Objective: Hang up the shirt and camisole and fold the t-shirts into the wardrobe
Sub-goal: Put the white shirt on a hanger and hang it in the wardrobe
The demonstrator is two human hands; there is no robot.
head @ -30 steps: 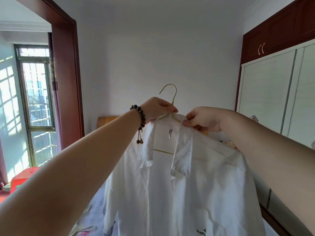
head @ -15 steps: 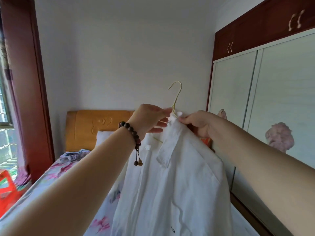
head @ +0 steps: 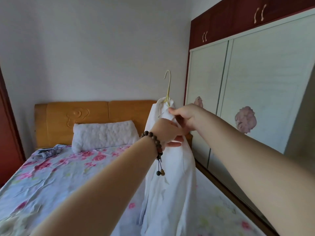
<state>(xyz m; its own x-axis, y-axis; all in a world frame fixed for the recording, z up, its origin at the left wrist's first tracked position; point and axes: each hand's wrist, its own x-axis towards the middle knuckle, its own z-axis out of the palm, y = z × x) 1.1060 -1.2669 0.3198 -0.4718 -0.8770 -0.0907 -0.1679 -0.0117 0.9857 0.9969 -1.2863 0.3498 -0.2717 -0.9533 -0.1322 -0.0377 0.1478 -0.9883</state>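
Observation:
A white shirt (head: 167,193) hangs on a pale yellow wire hanger (head: 167,86), held up edge-on over the bed in front of the wardrobe (head: 265,92). My right hand (head: 183,115) pinches the shirt's collar just below the hanger's neck. My left hand (head: 167,133), with a dark bead bracelet on the wrist, grips the shirt a little lower at the shoulder; most of its fingers are hidden by the cloth. The wardrobe's pale sliding doors are closed. A dark patterned garment (head: 46,152) lies crumpled on the bed near the headboard.
The bed (head: 59,181) with a floral sheet fills the lower left, with a white pillow (head: 104,135) against the orange headboard (head: 88,114). Dark red upper cabinets (head: 238,19) sit above the wardrobe doors. A red door frame (head: 6,126) stands at the far left.
The view has swung right, from the window towards the wardrobe. The shirt has turned edge-on and moved right. My left hand has slid down from the hanger's neck onto the shirt.

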